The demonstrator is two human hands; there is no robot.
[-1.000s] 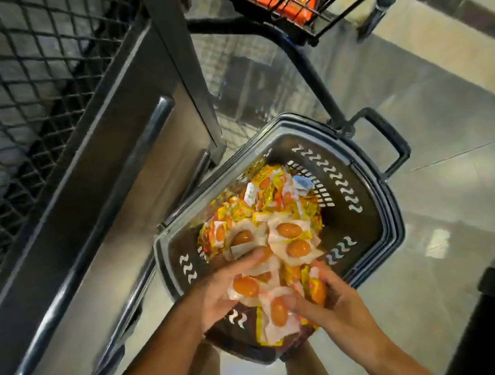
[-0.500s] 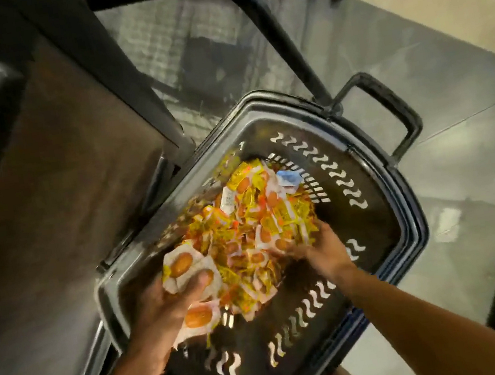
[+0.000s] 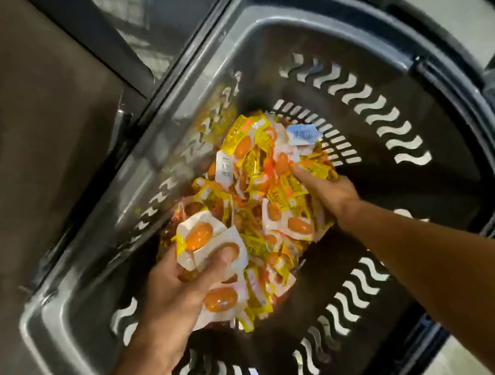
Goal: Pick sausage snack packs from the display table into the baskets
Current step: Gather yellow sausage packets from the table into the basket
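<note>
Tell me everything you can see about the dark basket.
The basket looks like dark grey plastic, with a thick rounded rim, wavy slots cut in its walls and a handle at the upper right. It holds a heap of snack packs. The left hand and right hand reach into it.
</note>
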